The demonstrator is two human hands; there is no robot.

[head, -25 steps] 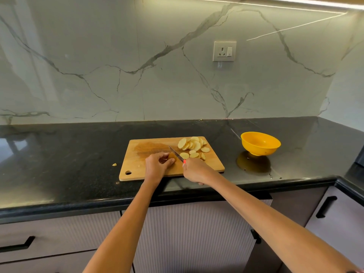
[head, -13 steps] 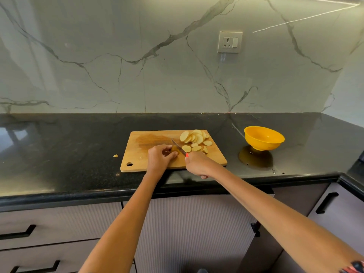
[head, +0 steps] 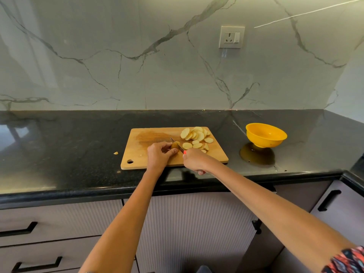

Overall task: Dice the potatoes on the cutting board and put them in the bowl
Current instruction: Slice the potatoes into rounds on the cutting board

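Observation:
A wooden cutting board (head: 141, 152) lies on the black counter. Several round potato slices (head: 196, 135) are piled on its far right part. My left hand (head: 159, 155) pinches a small potato end piece (head: 175, 144) near the board's middle. My right hand (head: 195, 160) grips a knife with a red handle; its blade (head: 176, 143) rests across that piece, tip pointing away to the left. The yellow bowl (head: 266, 134) stands on the counter to the right of the board; I see nothing inside it.
A small potato scrap (head: 115, 153) lies on the counter left of the board. A wet patch (head: 256, 156) spreads in front of the bowl. The marble wall with a socket (head: 232, 37) rises behind. Drawers and cabinet doors sit below the counter edge.
The knife blade and both hands have stayed at the potato piece, with small slicing motion. The camera has tilted down slightly, so everything sits higher in view.

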